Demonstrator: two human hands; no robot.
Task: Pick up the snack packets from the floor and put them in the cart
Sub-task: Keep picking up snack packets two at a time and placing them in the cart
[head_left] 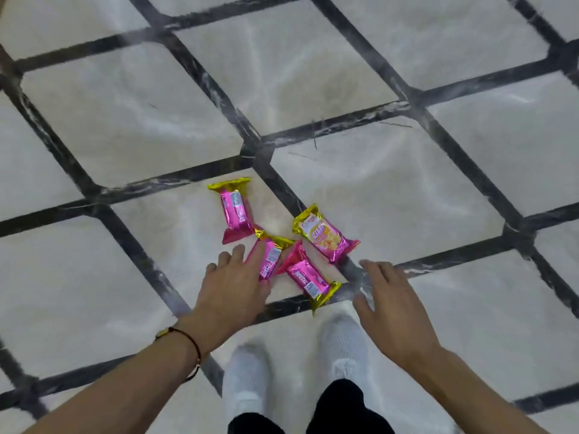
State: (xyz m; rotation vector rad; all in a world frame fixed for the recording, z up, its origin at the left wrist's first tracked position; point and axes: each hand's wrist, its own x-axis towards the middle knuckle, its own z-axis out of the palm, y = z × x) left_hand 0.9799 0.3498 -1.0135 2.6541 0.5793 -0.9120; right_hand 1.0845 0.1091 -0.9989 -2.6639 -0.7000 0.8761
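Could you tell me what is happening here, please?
A person leans over four pink-and-gold snack packets lying on the tiled floor. The left grip, fingers straight, is over the middle packet; the right grip is open beside the nearest packet, holding nothing. No packet is lifted yet, and no cart is in view.

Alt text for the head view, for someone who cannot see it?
Four pink-and-gold snack packets lie close together on a pale tiled floor with dark lines. The left hand, fingers spread, reaches over one of them; the right hand is open beside them, holding nothing. White shoes show below.
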